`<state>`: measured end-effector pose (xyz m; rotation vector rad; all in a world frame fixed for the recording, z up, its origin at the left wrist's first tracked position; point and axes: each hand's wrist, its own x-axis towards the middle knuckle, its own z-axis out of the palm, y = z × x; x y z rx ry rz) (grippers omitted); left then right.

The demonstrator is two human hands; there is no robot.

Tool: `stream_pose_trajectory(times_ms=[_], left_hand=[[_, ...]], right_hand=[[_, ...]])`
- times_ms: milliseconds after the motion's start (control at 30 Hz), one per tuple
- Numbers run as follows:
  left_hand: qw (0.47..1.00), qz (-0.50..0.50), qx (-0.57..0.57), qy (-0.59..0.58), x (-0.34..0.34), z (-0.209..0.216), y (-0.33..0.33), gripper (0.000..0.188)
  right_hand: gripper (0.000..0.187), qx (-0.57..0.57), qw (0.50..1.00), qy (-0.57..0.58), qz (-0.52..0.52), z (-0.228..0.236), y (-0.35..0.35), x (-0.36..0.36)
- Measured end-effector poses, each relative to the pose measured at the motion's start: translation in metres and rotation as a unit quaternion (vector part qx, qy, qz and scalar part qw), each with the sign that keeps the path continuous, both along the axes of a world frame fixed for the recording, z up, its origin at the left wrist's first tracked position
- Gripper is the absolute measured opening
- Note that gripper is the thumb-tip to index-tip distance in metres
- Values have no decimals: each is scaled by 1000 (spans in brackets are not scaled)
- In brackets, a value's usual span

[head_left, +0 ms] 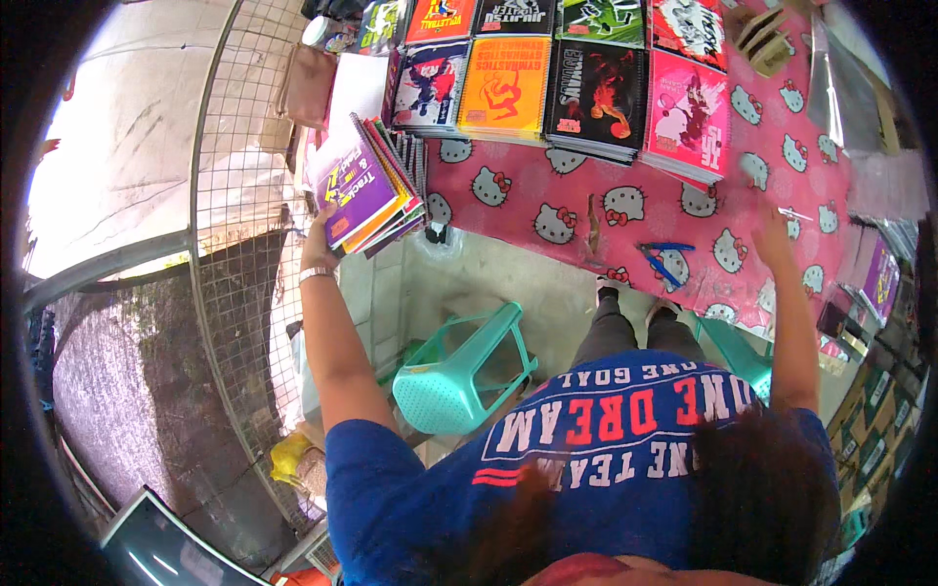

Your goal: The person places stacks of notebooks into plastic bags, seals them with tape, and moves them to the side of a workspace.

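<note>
At the table's left end, my left hand (320, 239) is closed on the near edge of a fanned stack of spiral notebooks (362, 186), the top one purple. They lean against more spiral-bound notebooks beside them. My right hand (769, 230) is over the right side of the pink cat-print table cover (576, 192), its fingers smeared by motion. Close by is a thin white stick (793, 213); whether the hand touches it, I cannot tell. Between my hands lie blue-handled pliers (667, 262) near the front edge and a narrow brown strip (592, 225).
Several notebook piles stand in rows at the back, including orange (506, 83), black (596, 93) and pink (689, 107) covers. A green plastic stool (440, 391) is below the front edge. Wire mesh (239, 146) borders the left; brown cartons (874, 420) are at right.
</note>
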<state>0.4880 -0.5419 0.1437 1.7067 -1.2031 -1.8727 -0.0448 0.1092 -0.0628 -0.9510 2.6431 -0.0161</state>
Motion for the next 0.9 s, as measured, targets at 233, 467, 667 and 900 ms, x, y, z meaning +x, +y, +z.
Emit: stream_pose_trajectory(times_ms=[233, 467, 667, 900], left_hand=[[994, -42, -55, 90, 8, -10, 17, 37], [988, 49, -101, 102, 21, -25, 33, 49], [983, 89, -127, 99, -10, -2, 84, 53], [923, -225, 9, 311, -65, -9, 160, 68]], right_hand=[[81, 60, 986, 1, -152, -17, -40, 29], [47, -118, 975, 169, -85, 120, -149, 49], [52, -539, 796, -213, 172, 147, -301, 139], [63, -510, 636, 278, 508, 304, -277, 145]])
